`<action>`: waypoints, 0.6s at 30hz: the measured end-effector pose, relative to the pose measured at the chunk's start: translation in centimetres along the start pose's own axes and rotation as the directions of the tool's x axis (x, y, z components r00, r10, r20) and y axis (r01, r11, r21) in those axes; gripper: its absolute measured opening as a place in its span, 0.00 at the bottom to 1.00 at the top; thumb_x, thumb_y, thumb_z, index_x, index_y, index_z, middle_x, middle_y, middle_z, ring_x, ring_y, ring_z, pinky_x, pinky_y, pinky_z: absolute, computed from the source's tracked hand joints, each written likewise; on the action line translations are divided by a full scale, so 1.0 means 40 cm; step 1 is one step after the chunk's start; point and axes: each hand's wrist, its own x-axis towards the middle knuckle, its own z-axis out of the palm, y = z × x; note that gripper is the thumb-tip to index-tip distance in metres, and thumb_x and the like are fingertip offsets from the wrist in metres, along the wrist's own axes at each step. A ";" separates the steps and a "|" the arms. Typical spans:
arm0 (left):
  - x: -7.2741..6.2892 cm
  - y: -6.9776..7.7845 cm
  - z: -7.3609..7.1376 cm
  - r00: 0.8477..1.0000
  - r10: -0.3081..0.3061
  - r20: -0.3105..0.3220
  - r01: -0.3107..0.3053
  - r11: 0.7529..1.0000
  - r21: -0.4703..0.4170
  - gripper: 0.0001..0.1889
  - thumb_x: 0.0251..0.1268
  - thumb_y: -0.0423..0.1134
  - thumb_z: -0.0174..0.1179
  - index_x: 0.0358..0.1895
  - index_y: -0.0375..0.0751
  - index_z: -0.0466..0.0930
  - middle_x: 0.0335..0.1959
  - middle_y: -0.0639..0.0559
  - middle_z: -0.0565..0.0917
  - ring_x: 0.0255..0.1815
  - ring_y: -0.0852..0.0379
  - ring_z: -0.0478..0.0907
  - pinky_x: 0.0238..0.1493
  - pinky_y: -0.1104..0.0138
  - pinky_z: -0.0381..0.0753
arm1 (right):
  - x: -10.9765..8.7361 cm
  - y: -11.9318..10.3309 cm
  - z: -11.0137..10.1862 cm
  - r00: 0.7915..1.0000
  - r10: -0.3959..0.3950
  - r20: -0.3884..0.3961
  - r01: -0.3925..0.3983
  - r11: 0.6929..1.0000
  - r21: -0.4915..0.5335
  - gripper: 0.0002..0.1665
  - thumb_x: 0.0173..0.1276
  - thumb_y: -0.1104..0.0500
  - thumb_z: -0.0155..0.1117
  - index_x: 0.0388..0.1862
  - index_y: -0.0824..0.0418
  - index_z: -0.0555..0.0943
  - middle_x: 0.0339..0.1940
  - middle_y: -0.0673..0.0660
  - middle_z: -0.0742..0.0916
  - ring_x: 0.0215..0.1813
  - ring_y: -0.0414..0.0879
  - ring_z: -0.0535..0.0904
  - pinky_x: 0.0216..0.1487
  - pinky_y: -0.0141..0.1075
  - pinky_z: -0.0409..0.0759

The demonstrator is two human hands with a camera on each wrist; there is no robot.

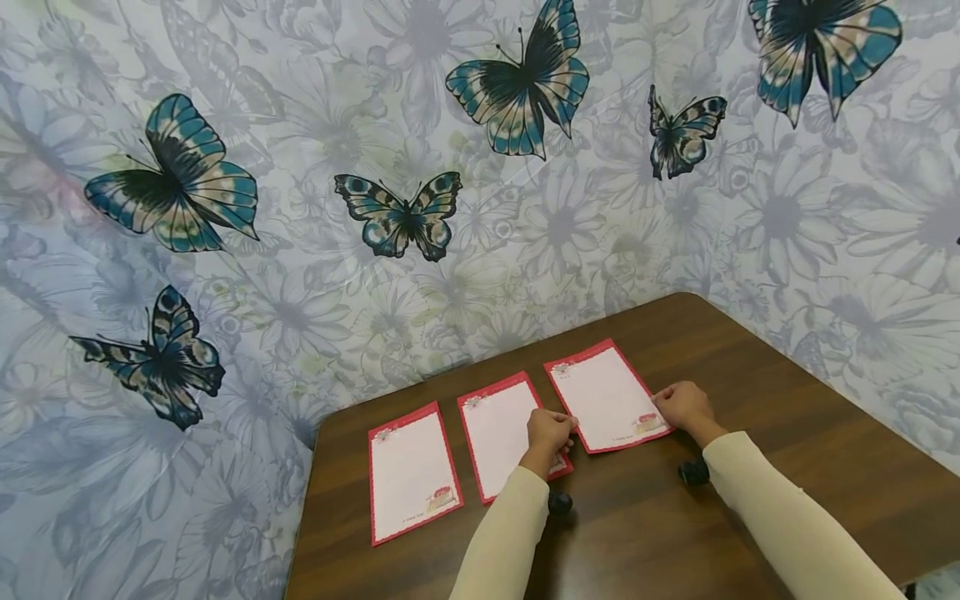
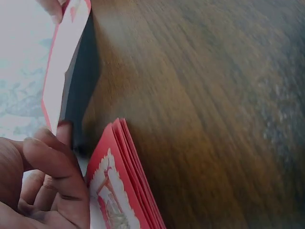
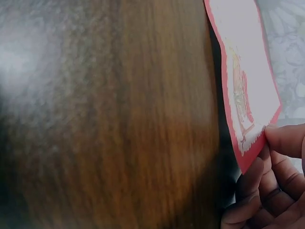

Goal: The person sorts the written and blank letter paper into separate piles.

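A white sheet of paper with a red border (image 1: 600, 396) is pinched at its left edge by my left hand (image 1: 549, 435) and at its right edge by my right hand (image 1: 686, 407). In the right wrist view, thumb and fingers grip the sheet (image 3: 252, 71) near its corner, and the paper stands off the table. My left hand is over part of a middle pile of similar paper (image 1: 495, 429). The left wrist view shows this pile (image 2: 114, 176) as several red-edged layers. Another matching sheet or pile (image 1: 408, 475) lies at the left.
The papers are on a brown wooden table (image 1: 795, 417). Behind it is a wall (image 1: 300, 208) with flowers and blue-black butterflies. Dark round devices are at the left wrist (image 1: 559, 503) and right wrist (image 1: 693, 472).
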 end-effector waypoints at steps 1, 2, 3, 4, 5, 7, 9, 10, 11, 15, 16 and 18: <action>0.000 0.000 -0.001 1.000 -0.005 0.000 0.005 1.000 -0.004 0.09 0.59 0.39 0.70 0.23 0.42 0.87 0.15 0.49 0.84 0.08 0.61 0.68 0.09 0.72 0.69 | 0.002 0.001 0.002 1.000 0.009 0.007 -0.009 1.000 -0.007 0.20 0.69 0.53 0.54 0.41 0.67 0.86 0.47 0.69 0.86 0.46 0.62 0.81 0.42 0.51 0.79; 0.001 0.000 -0.002 1.000 -0.004 -0.001 0.004 1.000 -0.008 0.09 0.59 0.39 0.70 0.23 0.42 0.87 0.16 0.49 0.85 0.08 0.61 0.69 0.09 0.72 0.69 | 0.002 0.000 0.003 1.000 0.017 0.014 -0.017 1.000 -0.011 0.19 0.69 0.54 0.53 0.42 0.66 0.86 0.47 0.69 0.86 0.45 0.62 0.81 0.41 0.51 0.79; 0.003 -0.001 -0.002 1.000 -0.003 0.000 0.003 1.000 -0.013 0.10 0.60 0.40 0.69 0.23 0.42 0.87 0.16 0.49 0.85 0.08 0.61 0.69 0.09 0.72 0.69 | 0.003 -0.001 0.003 1.000 0.022 0.022 -0.022 1.000 -0.016 0.19 0.69 0.53 0.53 0.42 0.66 0.85 0.46 0.69 0.86 0.45 0.61 0.81 0.41 0.50 0.79; 0.004 -0.001 -0.003 1.000 -0.002 -0.002 0.002 1.000 -0.018 0.11 0.61 0.40 0.69 0.23 0.42 0.87 0.16 0.50 0.85 0.08 0.61 0.69 0.09 0.72 0.69 | 0.004 -0.003 0.003 0.999 0.025 0.027 -0.024 0.999 -0.022 0.19 0.69 0.53 0.53 0.42 0.66 0.85 0.46 0.68 0.86 0.44 0.60 0.81 0.40 0.50 0.79; 0.005 0.000 -0.005 1.000 -0.001 -0.002 0.000 1.000 -0.021 0.11 0.61 0.41 0.68 0.22 0.42 0.87 0.16 0.51 0.85 0.08 0.61 0.70 0.09 0.72 0.69 | 0.004 -0.005 0.002 0.999 0.029 0.036 -0.028 0.999 -0.026 0.19 0.69 0.54 0.53 0.42 0.66 0.85 0.46 0.68 0.86 0.44 0.60 0.81 0.40 0.50 0.79; 0.007 0.002 -0.009 1.000 0.002 -0.002 -0.002 1.000 -0.027 0.12 0.62 0.41 0.67 0.21 0.42 0.87 0.15 0.53 0.84 0.08 0.61 0.71 0.08 0.72 0.69 | 0.006 -0.009 0.003 0.998 0.032 0.047 -0.030 0.999 -0.036 0.19 0.69 0.54 0.52 0.42 0.66 0.84 0.45 0.68 0.85 0.43 0.59 0.80 0.39 0.50 0.79; 0.008 0.001 -0.015 1.000 0.008 -0.005 -0.008 1.000 -0.020 0.13 0.63 0.42 0.67 0.21 0.43 0.87 0.15 0.53 0.84 0.08 0.61 0.71 0.08 0.72 0.70 | 0.009 -0.011 0.004 0.998 0.027 0.052 -0.025 0.999 -0.046 0.20 0.68 0.54 0.52 0.43 0.67 0.84 0.46 0.68 0.85 0.44 0.60 0.81 0.40 0.51 0.80; 0.009 0.002 -0.019 1.000 0.012 -0.008 -0.012 1.000 -0.016 0.14 0.64 0.43 0.66 0.21 0.42 0.87 0.15 0.53 0.84 0.08 0.61 0.71 0.08 0.72 0.69 | 0.010 -0.011 0.004 0.998 0.028 0.056 -0.026 0.999 -0.045 0.20 0.68 0.54 0.53 0.44 0.67 0.84 0.46 0.68 0.85 0.45 0.61 0.81 0.41 0.51 0.80; 0.009 0.002 -0.021 1.000 0.008 -0.008 -0.008 1.000 -0.015 0.14 0.64 0.43 0.66 0.21 0.42 0.87 0.15 0.53 0.84 0.08 0.61 0.72 0.08 0.72 0.69 | 0.012 -0.012 0.004 0.998 0.031 0.062 -0.028 0.999 -0.045 0.20 0.68 0.53 0.53 0.45 0.67 0.84 0.47 0.68 0.85 0.46 0.62 0.80 0.41 0.52 0.80; 0.005 0.006 -0.033 1.000 -0.005 -0.001 0.005 1.000 -0.018 0.15 0.65 0.45 0.65 0.23 0.41 0.88 0.15 0.54 0.84 0.09 0.61 0.71 0.09 0.72 0.69 | 0.017 -0.006 0.008 0.996 0.039 0.075 -0.036 0.998 -0.048 0.21 0.69 0.53 0.53 0.47 0.67 0.84 0.49 0.69 0.85 0.49 0.65 0.80 0.42 0.53 0.80; 0.003 0.009 -0.038 1.000 -0.004 0.007 0.004 1.000 -0.029 0.15 0.65 0.45 0.65 0.25 0.40 0.88 0.16 0.53 0.85 0.09 0.61 0.71 0.09 0.72 0.68 | 0.019 -0.004 0.009 0.996 0.044 0.077 -0.040 0.998 -0.046 0.21 0.69 0.53 0.53 0.47 0.67 0.84 0.49 0.69 0.85 0.49 0.65 0.80 0.41 0.53 0.80; -0.005 0.013 -0.057 0.999 0.014 0.029 -0.012 0.998 -0.063 0.14 0.67 0.46 0.63 0.30 0.40 0.89 0.20 0.51 0.87 0.11 0.62 0.72 0.11 0.72 0.69 | 0.020 -0.001 0.010 0.996 0.049 0.075 -0.045 0.998 -0.052 0.21 0.68 0.53 0.53 0.46 0.67 0.84 0.47 0.69 0.85 0.47 0.64 0.80 0.40 0.52 0.80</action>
